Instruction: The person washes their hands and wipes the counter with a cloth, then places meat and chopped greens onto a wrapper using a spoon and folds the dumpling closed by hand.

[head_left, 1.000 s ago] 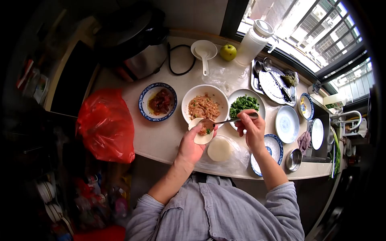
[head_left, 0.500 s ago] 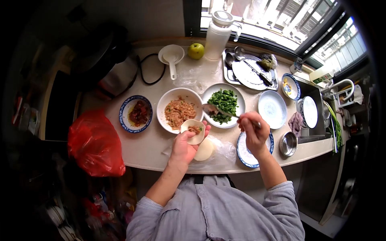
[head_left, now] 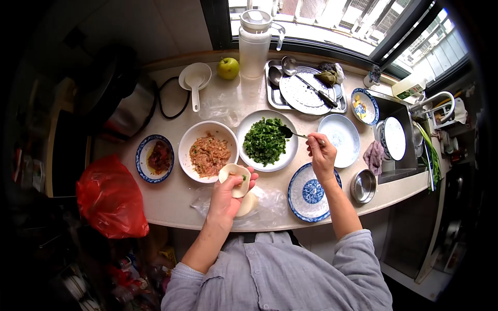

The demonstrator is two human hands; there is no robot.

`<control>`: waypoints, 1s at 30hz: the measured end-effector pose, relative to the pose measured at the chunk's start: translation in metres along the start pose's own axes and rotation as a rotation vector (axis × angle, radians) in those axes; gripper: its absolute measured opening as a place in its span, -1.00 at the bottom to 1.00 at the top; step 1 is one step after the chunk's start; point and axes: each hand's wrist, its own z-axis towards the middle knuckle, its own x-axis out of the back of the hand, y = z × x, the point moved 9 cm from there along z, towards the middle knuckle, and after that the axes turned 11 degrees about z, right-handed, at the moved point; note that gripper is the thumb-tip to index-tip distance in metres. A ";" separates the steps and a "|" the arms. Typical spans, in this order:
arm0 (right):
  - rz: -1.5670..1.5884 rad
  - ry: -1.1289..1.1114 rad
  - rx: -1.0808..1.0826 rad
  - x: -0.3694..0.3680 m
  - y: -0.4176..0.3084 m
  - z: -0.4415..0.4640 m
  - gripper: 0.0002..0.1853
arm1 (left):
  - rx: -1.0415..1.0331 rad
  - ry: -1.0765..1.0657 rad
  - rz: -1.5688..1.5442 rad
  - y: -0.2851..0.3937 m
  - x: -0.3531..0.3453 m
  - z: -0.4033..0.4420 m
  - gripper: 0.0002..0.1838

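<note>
In the view from my head, my left hand holds a dough round above the counter, just in front of the white bowl with the minced meat. The fingers support it from below, and the thumb lies over its near side. A little filling with a green bit shows on it, but the thumb covers part, so I cannot tell how much there is.

My right hand grips the spoon by its handle, with the fingers closed around it. The spoon's head is at the right side of the chopped greens on the white plate. Whether it carries anything, I cannot tell.

To do this well, I think the spoon should enter at a low angle, from the edge of the heap, so that the greens do not scatter over the rim. A small, level load seems easier to control. For the left hand, a cupped palm and a light thumb should be enough; pressing hard could tear the soft dough or smear its border.

More dough lies beneath this hand, on the clear plastic bag.
</note>
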 end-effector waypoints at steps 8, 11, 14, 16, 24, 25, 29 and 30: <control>0.311 0.247 -0.270 0.027 0.038 0.000 -0.82 | -0.019 0.022 0.085 -0.008 -0.020 0.006 -0.68; 0.330 0.240 -0.297 0.031 0.037 0.003 -0.82 | 0.003 0.013 0.088 -0.013 -0.026 0.011 -0.68; 0.331 0.265 -0.316 0.036 0.038 0.004 -0.82 | 0.016 0.002 0.042 -0.021 -0.031 0.019 -0.69; 0.334 0.275 -0.320 0.039 0.037 0.004 -0.82 | 0.008 0.012 0.019 -0.027 -0.032 0.023 -0.69; 0.365 0.245 -0.312 0.041 0.022 0.003 -0.82 | 0.018 -0.021 -0.021 -0.046 -0.038 0.041 -0.63; 0.383 0.229 -0.316 0.040 0.015 0.001 -0.82 | 0.038 -0.039 -0.060 -0.048 -0.040 0.043 -0.63; 0.440 0.165 -0.317 0.031 -0.022 -0.018 -0.82 | 0.080 -0.130 -0.184 -0.052 -0.058 0.044 -0.58; 0.437 0.142 -0.304 0.029 -0.029 -0.024 -0.82 | 0.084 -0.166 -0.225 -0.052 -0.064 0.043 -0.58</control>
